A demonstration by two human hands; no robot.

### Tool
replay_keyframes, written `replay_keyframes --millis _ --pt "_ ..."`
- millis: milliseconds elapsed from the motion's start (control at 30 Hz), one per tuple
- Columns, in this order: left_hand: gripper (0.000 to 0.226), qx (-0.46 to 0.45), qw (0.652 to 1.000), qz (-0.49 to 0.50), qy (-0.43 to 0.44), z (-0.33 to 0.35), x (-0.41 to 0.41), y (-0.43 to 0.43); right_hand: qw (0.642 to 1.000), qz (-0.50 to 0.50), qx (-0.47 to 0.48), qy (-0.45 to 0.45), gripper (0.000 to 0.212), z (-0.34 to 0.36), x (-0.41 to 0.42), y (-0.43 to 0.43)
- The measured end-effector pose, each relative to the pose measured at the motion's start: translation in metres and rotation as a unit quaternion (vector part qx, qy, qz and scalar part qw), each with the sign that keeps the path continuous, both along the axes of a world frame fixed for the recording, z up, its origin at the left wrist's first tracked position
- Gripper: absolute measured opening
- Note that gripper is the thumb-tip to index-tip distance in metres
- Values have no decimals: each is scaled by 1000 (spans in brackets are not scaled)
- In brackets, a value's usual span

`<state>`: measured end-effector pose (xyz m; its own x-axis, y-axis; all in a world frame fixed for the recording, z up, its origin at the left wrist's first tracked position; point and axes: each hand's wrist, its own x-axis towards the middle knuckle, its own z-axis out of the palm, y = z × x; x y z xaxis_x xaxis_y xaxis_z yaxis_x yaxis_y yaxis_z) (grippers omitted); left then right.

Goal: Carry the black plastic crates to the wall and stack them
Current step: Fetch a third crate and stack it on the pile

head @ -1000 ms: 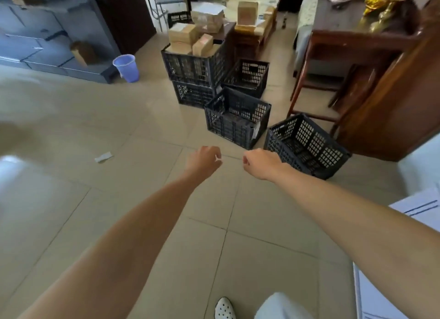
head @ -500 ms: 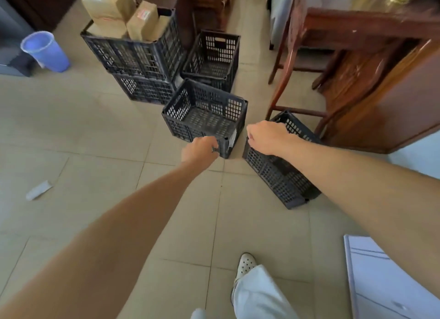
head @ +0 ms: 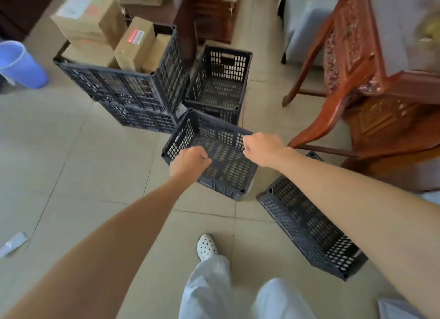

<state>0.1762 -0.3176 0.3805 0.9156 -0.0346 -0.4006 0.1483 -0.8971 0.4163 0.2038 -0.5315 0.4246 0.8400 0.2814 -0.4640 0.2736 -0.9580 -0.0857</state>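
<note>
Both hands have come forward since the earlier frame and now reach the middle crate (head: 221, 159). Far left stands a blue bin (head: 20, 65), then stacked crates (head: 123, 92) filled with cardboard boxes (head: 95, 25). Left hand (head: 189, 160) has its grip closed on the near rim; right hand (head: 262, 147) grips the right rim. Another crate (head: 307, 225) lies tilted on the floor (head: 59, 164) beside a wooden chair (head: 333, 64).

A red-and-white label (head: 135, 37) sits on a cardboard box (head: 135, 46), its print too blurred to read.
</note>
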Motion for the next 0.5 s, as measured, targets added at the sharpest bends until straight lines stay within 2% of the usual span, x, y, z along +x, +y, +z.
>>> replay_keyframes --millis 200,333,500 --pt "29 -17 997 54 53 -48 77 13 999 -15 12 42 25 -62 85 28" --pt "35 -10 996 77 45 -96 121 11 998 -29 -9 58 33 -118 140 12" --pt "45 -28 983 182 25 -170 142 -6 998 -42 -24 48 43 -195 192 -21"
